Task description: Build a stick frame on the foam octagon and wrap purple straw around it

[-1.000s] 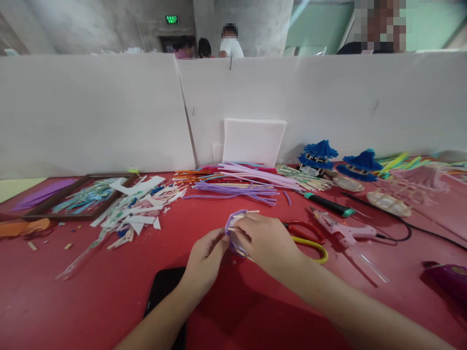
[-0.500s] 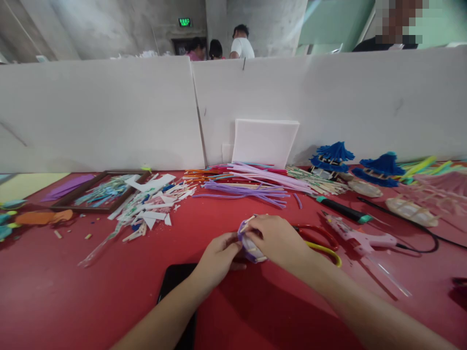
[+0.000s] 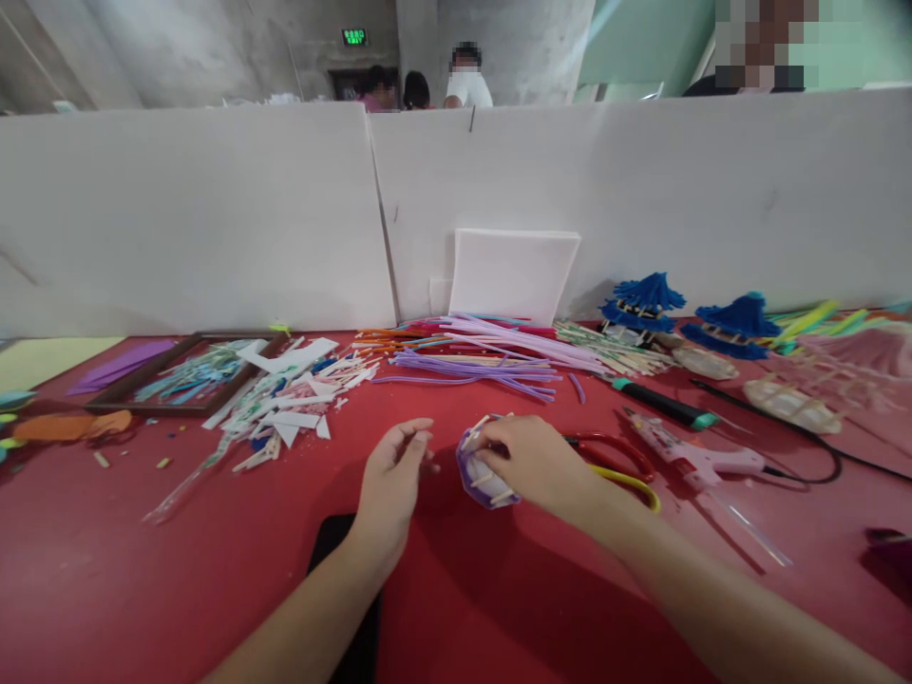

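A small round craft piece (image 3: 479, 480) with a purple edge, a white middle and short pale sticks is in front of me. The fingers of my right hand (image 3: 534, 465) are closed on its upper right side and hide part of it. To its left, my left hand (image 3: 395, 475) is apart from the piece, loosely curled with its fingers apart and nothing visible in them. Scissors with red and yellow handles (image 3: 627, 483) lie just beyond my right wrist. A black phone-like slab (image 3: 332, 541) is partly under my left forearm.
Purple pipe cleaners (image 3: 474, 370) lie ahead, and white scraps (image 3: 292, 408) beside a brown frame (image 3: 106, 404). At right are a pink glue gun (image 3: 702, 465) with a black cord, a black-handled tool (image 3: 666, 406) and blue-roofed models (image 3: 733, 323). A white partition (image 3: 214, 218) stands behind.
My left hand has let go of the craft piece and moved left, its fingers loosening. My right hand still holds the piece, and more of its purple edge shows. The view has shifted slightly.
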Demonstrator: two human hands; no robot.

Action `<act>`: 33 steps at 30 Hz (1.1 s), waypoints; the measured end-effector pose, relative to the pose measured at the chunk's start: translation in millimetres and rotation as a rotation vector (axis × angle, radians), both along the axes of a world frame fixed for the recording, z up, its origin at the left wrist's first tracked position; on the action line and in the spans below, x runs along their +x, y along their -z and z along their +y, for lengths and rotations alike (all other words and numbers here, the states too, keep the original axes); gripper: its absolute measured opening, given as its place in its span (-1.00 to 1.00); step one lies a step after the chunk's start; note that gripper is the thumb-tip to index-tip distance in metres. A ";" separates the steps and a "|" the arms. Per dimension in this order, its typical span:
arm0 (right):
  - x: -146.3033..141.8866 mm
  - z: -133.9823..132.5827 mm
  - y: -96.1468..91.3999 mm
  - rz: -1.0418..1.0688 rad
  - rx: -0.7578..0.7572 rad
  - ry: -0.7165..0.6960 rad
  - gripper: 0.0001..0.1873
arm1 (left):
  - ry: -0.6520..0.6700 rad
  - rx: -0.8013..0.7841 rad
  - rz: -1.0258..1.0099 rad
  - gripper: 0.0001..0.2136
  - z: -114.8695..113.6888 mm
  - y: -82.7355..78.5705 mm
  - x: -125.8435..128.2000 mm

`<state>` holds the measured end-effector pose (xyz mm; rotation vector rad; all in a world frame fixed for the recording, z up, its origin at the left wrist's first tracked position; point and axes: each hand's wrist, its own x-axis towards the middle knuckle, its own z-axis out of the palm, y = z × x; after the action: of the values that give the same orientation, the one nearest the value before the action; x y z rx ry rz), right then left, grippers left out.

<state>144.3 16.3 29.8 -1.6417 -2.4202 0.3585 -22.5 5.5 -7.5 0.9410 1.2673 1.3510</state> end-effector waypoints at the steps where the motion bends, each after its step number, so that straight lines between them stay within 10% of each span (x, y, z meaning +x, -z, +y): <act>1: 0.2 0.1 0.2 0.002 0.006 -0.010 -0.79 | -0.006 -0.005 -0.033 -0.75 0.9 -1.2 -0.8; 28: 0.8 1.9 2.0 -0.020 0.040 -0.059 -0.80 | -0.169 0.095 -0.292 -0.71 17.1 -35.0 -20.8; 33: 1.2 1.8 2.8 -0.007 0.049 -0.052 -0.80 | 0.112 -0.172 -0.215 -0.68 10.2 -32.9 -13.8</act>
<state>145.6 18.2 27.0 -1.5654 -2.4600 0.3002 -36.3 15.7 25.4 0.7164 1.1300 1.2004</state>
